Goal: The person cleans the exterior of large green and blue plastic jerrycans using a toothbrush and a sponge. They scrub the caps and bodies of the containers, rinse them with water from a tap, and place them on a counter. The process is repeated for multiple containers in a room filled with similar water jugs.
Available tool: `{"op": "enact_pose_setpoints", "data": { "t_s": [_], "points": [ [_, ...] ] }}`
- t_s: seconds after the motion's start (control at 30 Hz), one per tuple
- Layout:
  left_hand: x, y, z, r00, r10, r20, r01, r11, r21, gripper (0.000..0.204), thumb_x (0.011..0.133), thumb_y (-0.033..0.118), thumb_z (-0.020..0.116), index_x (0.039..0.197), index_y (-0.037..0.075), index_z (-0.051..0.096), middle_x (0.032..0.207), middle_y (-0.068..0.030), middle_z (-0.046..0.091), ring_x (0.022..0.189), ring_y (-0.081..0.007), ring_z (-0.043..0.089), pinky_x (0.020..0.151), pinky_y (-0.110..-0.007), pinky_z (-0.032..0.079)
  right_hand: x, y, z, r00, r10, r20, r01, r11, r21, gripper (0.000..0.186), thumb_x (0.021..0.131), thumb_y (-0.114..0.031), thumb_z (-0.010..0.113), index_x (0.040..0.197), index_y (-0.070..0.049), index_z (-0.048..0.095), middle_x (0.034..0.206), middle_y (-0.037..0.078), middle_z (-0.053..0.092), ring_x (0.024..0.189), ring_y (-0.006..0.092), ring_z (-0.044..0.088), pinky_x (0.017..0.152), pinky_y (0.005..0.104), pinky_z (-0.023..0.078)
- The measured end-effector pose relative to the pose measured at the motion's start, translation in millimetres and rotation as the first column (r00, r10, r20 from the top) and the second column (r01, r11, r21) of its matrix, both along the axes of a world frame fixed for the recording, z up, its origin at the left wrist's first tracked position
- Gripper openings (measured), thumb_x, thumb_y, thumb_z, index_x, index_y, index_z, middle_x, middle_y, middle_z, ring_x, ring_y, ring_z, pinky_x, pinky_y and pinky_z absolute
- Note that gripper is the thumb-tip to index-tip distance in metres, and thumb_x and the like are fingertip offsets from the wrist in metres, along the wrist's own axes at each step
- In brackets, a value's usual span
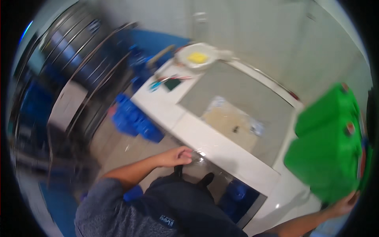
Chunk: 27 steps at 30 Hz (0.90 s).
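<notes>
My left hand [178, 156] is held in front of the white counter's near edge, its fingers curled together. A clear, shiny plastic-looking thing [200, 155] shows at its fingertips; blur hides its exact kind. Far to the right, my right arm is stretched out, and my right hand [346, 204] is at the lower part of a green plastic container [327, 158]. Its fingers are partly hidden at the dark rim of the picture, so I cannot make out whether it grips anything.
Set in the white counter [221, 145] is a grey basin [237, 85] with a beige flat sheet [227, 118] in it. A white bowl [183, 59] holds a yellow sponge [198, 58]. Blue-handled scissors [154, 85] lie by a dark green pad [172, 83]. Blue bottles [136, 120] stand left.
</notes>
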State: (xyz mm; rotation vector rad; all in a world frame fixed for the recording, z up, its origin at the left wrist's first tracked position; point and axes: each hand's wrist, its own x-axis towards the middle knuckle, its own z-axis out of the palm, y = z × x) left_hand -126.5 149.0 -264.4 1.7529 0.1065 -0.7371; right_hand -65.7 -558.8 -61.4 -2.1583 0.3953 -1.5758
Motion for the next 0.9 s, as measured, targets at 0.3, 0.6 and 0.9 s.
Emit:
{"op": "enact_pose_setpoints", "data": {
  "t_s": [0.3,0.6,0.9],
  "points": [
    [-210.1,170.1,-94.0,0.785,0.619,0.031,-0.603,0.751,0.268,0.064,0.095,0.036,0.069,0.143,0.001,0.047,0.126,-0.0138,0.065,0.111,-0.0221,0.065,0.093,-0.034,0.052,-17.3,475.7,-222.6,-0.255,0.825,-0.504,-0.668,0.227,0.709,0.033,0.099,-0.021,0.064,0.126,-0.004,0.060,0.114,0.010,0.068,0.100,0.0214,0.065,0.088,0.0339,0.052],
    [-624.5,267.3,-198.4,0.251,0.963,-0.095,-0.794,0.260,0.549,0.078,0.084,0.052,0.069,0.131,-0.009,0.056,0.135,-0.0294,0.059,0.126,-0.0398,0.058,0.106,-0.044,0.046,-50.8,703.4,-217.7,-0.486,0.194,-0.852,-0.850,0.123,0.512,0.043,0.091,-0.026,0.072,0.126,-0.003,0.062,0.113,0.021,0.071,0.102,0.0375,0.069,0.088,0.0435,0.054],
    [-718.6,226.4,-221.1,-0.120,0.907,-0.403,-0.674,0.224,0.704,0.067,0.086,0.044,0.075,0.133,0.000,0.057,0.126,-0.0189,0.064,0.113,-0.0300,0.065,0.093,-0.043,0.053,-32.8,885.8,-291.7,-0.573,-0.044,-0.818,-0.819,0.029,0.573,0.049,0.091,-0.033,0.069,0.128,-0.001,0.062,0.119,0.021,0.070,0.110,0.0374,0.067,0.095,0.0439,0.052]
  ]
}}
